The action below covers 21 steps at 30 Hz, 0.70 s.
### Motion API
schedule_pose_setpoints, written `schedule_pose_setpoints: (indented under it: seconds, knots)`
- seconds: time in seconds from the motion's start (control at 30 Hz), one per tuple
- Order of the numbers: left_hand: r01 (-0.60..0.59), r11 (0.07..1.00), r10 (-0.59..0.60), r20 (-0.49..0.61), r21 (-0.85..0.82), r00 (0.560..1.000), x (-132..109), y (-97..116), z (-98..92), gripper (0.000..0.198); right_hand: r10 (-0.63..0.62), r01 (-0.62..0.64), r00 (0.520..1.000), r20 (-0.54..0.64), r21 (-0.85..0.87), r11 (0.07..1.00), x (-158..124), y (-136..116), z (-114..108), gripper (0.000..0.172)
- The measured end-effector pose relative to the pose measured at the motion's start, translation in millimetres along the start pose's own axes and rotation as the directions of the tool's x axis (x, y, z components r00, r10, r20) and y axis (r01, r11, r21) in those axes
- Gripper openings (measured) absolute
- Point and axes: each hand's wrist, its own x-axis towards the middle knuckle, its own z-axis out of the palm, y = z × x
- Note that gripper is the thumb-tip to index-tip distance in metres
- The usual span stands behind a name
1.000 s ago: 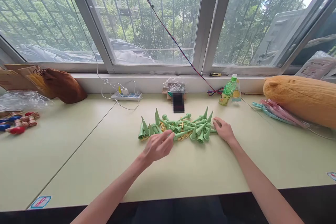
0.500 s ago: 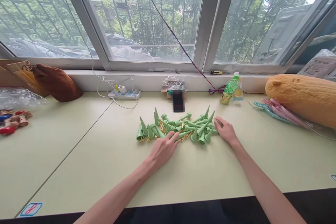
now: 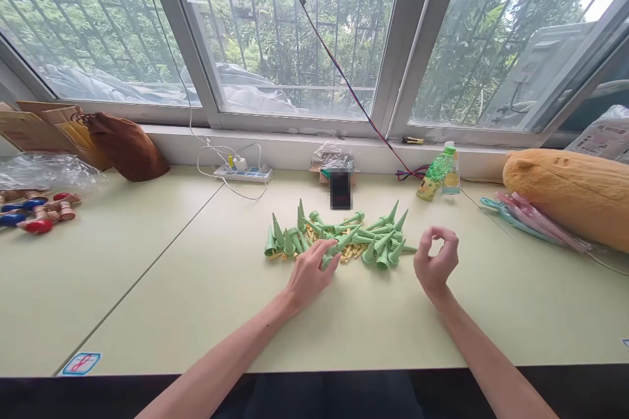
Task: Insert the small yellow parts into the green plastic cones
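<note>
A pile of green plastic plant-watering spikes (image 3: 382, 262), hollow cones with pointed tips, lies on the table. My left hand (image 3: 312, 273) is at the front of the pile, thumb and fingers closed around the wide end of one green spike (image 3: 345, 240), its tip pointing up and right. Small yellow pegs (image 3: 350, 253) are scattered among the cones. To the right of the pile, my right hand (image 3: 436, 263) is raised with fingers and thumb curled into a ring. Whatever its fingertips hold, if anything, cannot be made out. One thin green tip points toward this hand.
Behind the pile stand a dark pixelated object (image 3: 341, 190) and a green bottle (image 3: 436, 171). A power strip (image 3: 246, 174) with white cables is at the back left. Wooden toys (image 3: 37, 222) lie far left; an orange plush (image 3: 565, 186) and hangers (image 3: 535, 219) lie right.
My right hand has drawn back from the pile's right edge and curled up. My left hand now has a spike tilted upward in its fingers. The view has shifted slightly.
</note>
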Motion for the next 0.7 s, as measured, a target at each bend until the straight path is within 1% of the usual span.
schedule_pose_setpoints:
  seconds: [0.03, 0.07, 0.1, 0.13, 0.17, 0.2, 0.23, 0.27, 0.3, 0.33, 0.4, 0.5, 0.53, 0.6, 0.67, 0.7]
  knots:
    - [0.004, 1.000, -0.005, -0.019, -0.023, 1.000, 0, 1, 0.6, 0.022, -0.115, 0.114, 0.993, 0.007, 0.075, 0.991, -7, -10, -2, 0.008]
    - [0.008, 0.999, -0.010, -0.036, -0.049, 0.999, -1, 1, 1.1, 0.023, -0.216, 0.207, 0.976, 0.031, 0.180, 0.962, -15, -21, -4, 0.010]
    - [0.011, 0.997, -0.015, -0.050, -0.079, 0.999, -1, 2, 1.4, 0.023, -0.316, 0.287, 0.947, 0.060, 0.289, 0.913, -24, -31, -6, 0.016]
    - [0.014, 0.993, -0.021, -0.060, -0.115, 0.998, -2, 3, 1.4, 0.024, -0.413, 0.346, 0.905, 0.102, 0.388, 0.854, -32, -41, -7, 0.023]
    - [0.016, 0.988, -0.027, -0.068, -0.156, 0.997, -2, 4, 1.0, 0.025, -0.506, 0.386, 0.847, 0.163, 0.466, 0.796, -39, -50, -7, 0.027]
    - [0.017, 0.979, -0.031, -0.069, -0.201, 0.997, -2, 6, 0.4, 0.027, -0.587, 0.411, 0.777, 0.227, 0.522, 0.747, -45, -59, -6, 0.030]
    - [0.015, 0.969, -0.030, -0.058, -0.245, 0.998, -2, 7, -0.4, 0.028, -0.642, 0.424, 0.715, 0.278, 0.559, 0.713, -49, -66, -4, 0.030]
    - [0.012, 0.958, -0.024, -0.038, -0.286, 0.999, -2, 9, -1.5, 0.030, -0.669, 0.419, 0.667, 0.328, 0.577, 0.701, -53, -72, -1, 0.030]
    - [0.009, 0.947, -0.014, -0.011, -0.323, 1.000, -1, 11, -2.6, 0.031, -0.679, 0.411, 0.642, 0.355, 0.588, 0.696, -54, -75, 3, 0.029]
    - [0.011, 0.935, -0.005, 0.017, -0.355, 1.000, -1, 13, -3.7, 0.031, -0.666, 0.390, 0.642, 0.380, 0.586, 0.710, -55, -78, 8, 0.028]
    - [0.036, 0.909, -0.016, 0.050, -0.415, 0.999, 0, 15, -5.6, 0.030, -0.638, 0.368, 0.661, 0.395, 0.571, 0.734, -55, -79, 17, 0.024]
    - [0.117, 0.857, -0.103, 0.055, -0.502, 0.993, 1, 15, -7.6, 0.027, -0.619, 0.343, 0.655, 0.433, 0.560, 0.754, -54, -77, 27, 0.019]
    - [0.144, 0.836, -0.131, 0.061, -0.529, 0.989, 1, 15, -8.3, 0.027, -0.602, 0.324, 0.656, 0.455, 0.551, 0.769, -54, -77, 28, 0.019]
    - [0.181, 0.802, -0.159, 0.088, -0.569, 0.983, 2, 15, -9.6, 0.027, -0.542, 0.278, 0.682, 0.490, 0.512, 0.813, -54, -78, 28, 0.019]
    - [0.192, 0.781, -0.156, 0.112, -0.594, 0.981, 2, 16, -10.5, 0.026, -0.458, 0.221, 0.719, 0.522, 0.453, 0.863, -53, -79, 25, 0.016]
    - [0.196, 0.771, -0.152, 0.125, -0.606, 0.981, 1, 17, -10.7, 0.025, -0.429, 0.198, 0.717, 0.549, 0.430, 0.881, -52, -80, 23, 0.015]
